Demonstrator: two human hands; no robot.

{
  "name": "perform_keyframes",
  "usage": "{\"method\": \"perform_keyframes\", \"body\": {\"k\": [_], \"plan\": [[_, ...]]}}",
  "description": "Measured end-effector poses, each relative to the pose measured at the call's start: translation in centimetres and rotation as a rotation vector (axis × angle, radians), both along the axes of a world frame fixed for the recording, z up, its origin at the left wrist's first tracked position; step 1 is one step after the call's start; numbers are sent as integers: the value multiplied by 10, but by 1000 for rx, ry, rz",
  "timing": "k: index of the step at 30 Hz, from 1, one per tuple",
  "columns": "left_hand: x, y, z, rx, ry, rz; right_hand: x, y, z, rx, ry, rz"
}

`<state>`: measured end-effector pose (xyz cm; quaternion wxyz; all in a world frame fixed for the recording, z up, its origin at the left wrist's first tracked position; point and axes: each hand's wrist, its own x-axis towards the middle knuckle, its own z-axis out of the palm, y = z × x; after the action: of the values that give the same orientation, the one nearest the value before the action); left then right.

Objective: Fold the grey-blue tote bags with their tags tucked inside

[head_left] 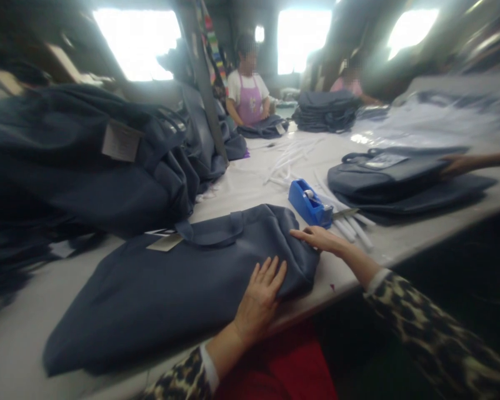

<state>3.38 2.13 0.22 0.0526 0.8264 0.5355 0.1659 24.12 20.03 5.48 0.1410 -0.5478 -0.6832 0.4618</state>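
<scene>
A dark blue-grey bag [179, 283] lies flat along the front of the table, its strap handle [212, 239] folded over the top and a paper tag [165, 242] beside the handle. My left hand [260, 294] rests on the bag near its right end, fingers spread and palm down. At that end's far corner is my right hand [320, 240], fingers stretched forward and touching the bag's edge. Just beyond it stands a blue tape dispenser [310, 203], close to several white strips [350, 228].
A large heap of similar bags [79, 155] fills the left side. More bags [391, 178] lie at the right, touched by another person's hand [462, 164]. Two co-workers [249, 94] are across the table [250, 180], near a bag stack [327, 108]. Clear plastic [437, 116] lies back right.
</scene>
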Motion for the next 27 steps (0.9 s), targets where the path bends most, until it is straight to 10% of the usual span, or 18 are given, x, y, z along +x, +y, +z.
{"method": "perform_keyframes", "body": {"k": [21, 27], "plan": [[-2, 0, -10, 108, 9, -41, -26, -37, 11, -263, 186, 79], [-3, 2, -11, 103, 23, -48, -40, -33, 7, -102, 136, 107]]}}
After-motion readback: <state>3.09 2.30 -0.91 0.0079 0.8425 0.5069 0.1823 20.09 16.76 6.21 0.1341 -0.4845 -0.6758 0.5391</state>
